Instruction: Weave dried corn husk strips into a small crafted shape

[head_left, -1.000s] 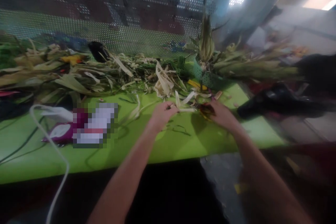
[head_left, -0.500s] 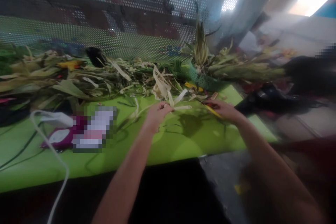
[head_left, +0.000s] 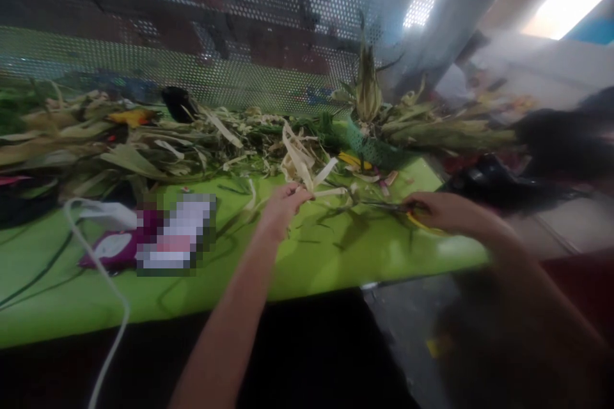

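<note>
My left hand (head_left: 281,208) pinches the end of some pale leaf strips (head_left: 307,169) that rise from the bright green table (head_left: 336,262). To the right, my right hand (head_left: 444,212) is closed on yellow-handled scissors (head_left: 403,209), whose dark blades point left toward the strips, a short gap away. A long heap of green and dried palm leaves (head_left: 144,140) lies behind both hands along the table's back.
A perforated metal screen (head_left: 215,25) stands behind the leaf heap. A green basket with upright leaves (head_left: 371,140) sits at the back right. A white cable (head_left: 103,281) and a purple and white object (head_left: 115,246) lie at the left. Dark bags (head_left: 499,182) rest at the right.
My right hand has moved right and away from the strips, now with the scissors in it. The left hand has lifted slightly and kept its pinch on the strips.
</note>
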`<state>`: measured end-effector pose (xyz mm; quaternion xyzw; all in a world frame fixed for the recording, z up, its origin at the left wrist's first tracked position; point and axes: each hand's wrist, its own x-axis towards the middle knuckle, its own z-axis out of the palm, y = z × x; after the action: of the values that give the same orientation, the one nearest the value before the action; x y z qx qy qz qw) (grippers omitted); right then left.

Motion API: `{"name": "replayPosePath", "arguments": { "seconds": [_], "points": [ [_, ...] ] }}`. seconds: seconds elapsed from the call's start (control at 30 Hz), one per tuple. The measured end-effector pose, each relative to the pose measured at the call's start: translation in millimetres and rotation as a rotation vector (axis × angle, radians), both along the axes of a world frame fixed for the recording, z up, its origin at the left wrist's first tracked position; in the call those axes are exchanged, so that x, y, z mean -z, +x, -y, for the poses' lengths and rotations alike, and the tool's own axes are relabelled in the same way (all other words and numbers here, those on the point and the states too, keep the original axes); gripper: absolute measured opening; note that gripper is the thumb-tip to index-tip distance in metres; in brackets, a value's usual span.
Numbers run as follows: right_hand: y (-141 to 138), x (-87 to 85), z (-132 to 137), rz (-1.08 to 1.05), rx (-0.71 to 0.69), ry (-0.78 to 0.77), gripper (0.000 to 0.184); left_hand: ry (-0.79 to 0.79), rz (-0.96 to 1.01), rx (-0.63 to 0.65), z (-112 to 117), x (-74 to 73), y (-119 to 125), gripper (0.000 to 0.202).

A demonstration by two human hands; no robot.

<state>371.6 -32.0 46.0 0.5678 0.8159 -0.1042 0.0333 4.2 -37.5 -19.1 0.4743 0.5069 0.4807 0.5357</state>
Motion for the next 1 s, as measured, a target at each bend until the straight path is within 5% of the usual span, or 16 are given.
{"name": "replayPosePath", "arguments": {
  "seconds": [0.17,0.43,0.67,1.0],
  "points": [
    [10.2,2.9,7.9,-0.408,0.023,-0.194,0.05,-0.014,0.089,0.061,2.9,-0.4,4.9,0.019],
    [-40.7,12.0,22.8,-0.673,-0.093,-0.289,0.07,-0.026,0.138,0.138,5.1,-3.4,6.1,0.018],
    [-62.8,21.7,26.4,-0.988,-0.029,-0.5,0.061,-0.005,-0.009,0.136,6.0,-1.8,10.3,0.017],
    [-91.0,26.0,18.7,-1.08,-0.051,-0.5,0.059,-0.03,-0.073,0.144,8.2,-5.4,14.8,0.019]
  ]
}}
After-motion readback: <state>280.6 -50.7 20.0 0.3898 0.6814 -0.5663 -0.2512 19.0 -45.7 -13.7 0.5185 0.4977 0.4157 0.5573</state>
